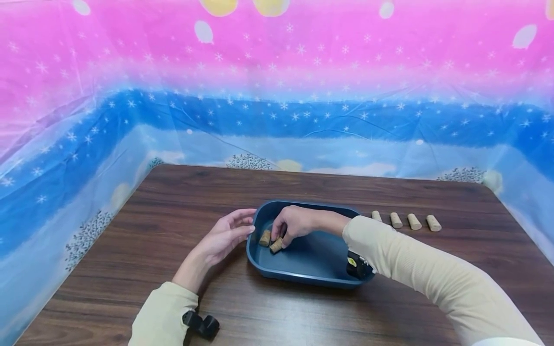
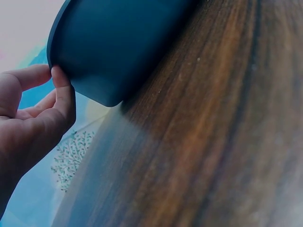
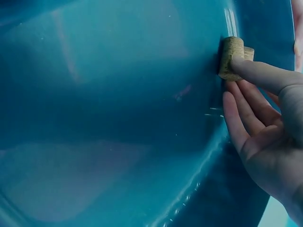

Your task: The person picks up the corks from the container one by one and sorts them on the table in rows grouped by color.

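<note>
In the head view, my right hand [image 1: 298, 222] reaches into a dark blue basin [image 1: 320, 254] and pinches a cork [image 1: 276, 246] low over its floor. Another cork [image 1: 265, 238] lies just to the left, by the basin's left end. The right wrist view shows the thumb pressed on the held cork [image 3: 232, 49], with the other cork [image 3: 248, 53] partly hidden behind it. My left hand [image 1: 225, 235] is at the basin's left end, its thumb and fingertips touching the outside near the rim. In the left wrist view those fingertips meet the rim's edge [image 2: 56, 35].
Several corks [image 1: 414, 221] stand in a row on the brown wooden table [image 1: 195, 192], right of the basin. My right forearm passes over the basin's right end. A patterned pink and blue cloth [image 1: 277, 110] hangs behind the table and along its sides.
</note>
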Tool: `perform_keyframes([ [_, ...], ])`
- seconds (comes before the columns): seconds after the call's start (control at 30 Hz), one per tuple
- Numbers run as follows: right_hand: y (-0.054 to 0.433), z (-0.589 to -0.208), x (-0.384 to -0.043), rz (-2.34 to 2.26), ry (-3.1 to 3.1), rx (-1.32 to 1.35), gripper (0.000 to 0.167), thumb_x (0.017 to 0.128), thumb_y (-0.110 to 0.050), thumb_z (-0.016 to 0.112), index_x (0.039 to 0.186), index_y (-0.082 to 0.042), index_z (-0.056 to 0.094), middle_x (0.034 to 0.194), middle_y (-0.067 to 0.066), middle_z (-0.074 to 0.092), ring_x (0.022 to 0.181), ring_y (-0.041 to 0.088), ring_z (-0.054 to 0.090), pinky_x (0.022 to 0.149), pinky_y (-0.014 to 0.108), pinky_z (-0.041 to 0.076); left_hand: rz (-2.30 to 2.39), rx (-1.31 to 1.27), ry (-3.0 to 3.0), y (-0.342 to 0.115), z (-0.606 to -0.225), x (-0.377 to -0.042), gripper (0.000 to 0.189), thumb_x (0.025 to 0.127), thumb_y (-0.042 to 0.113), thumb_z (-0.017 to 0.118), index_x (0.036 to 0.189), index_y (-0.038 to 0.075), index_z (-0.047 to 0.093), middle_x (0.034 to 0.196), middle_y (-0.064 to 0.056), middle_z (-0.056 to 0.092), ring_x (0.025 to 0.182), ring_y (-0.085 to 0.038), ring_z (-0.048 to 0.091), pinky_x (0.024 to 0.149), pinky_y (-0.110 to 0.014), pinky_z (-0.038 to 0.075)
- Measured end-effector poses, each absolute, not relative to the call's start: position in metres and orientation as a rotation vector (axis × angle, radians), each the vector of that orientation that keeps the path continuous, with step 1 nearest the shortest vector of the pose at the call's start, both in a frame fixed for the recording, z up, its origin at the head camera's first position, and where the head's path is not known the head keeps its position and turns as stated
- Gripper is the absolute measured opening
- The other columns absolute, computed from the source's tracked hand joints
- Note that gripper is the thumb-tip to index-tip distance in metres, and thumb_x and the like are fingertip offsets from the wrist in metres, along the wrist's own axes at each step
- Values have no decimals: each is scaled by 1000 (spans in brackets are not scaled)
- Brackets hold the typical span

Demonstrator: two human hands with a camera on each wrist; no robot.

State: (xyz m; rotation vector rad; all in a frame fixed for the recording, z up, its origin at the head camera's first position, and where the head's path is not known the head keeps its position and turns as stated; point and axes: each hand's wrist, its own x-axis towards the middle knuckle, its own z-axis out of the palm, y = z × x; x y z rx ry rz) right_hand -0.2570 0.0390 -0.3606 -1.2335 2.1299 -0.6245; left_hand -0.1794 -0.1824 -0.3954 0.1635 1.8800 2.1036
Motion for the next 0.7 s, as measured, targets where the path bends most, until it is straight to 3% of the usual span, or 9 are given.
perform_keyframes([
  [0.37,57,-356,-260,-637,2218,-1177,21,84,-6,74,105,-8,71,96,-2,66,87,8,60,77,23,51,2097,134,1898,-182,-394,-178,50,96,1,55,142,-2,38,124,-19,46,108,-24,53,92,-28,48],
  [0.7,59,-354,-257,-533,2201,-1236,32,88,-14,71,120,-7,69,117,5,65,88,7,64,78,22,51,2098,143,1891,-182,-395,-179,49,96,1,55,142,-2,38,123,-19,47,107,-24,53,91,-26,48],
])
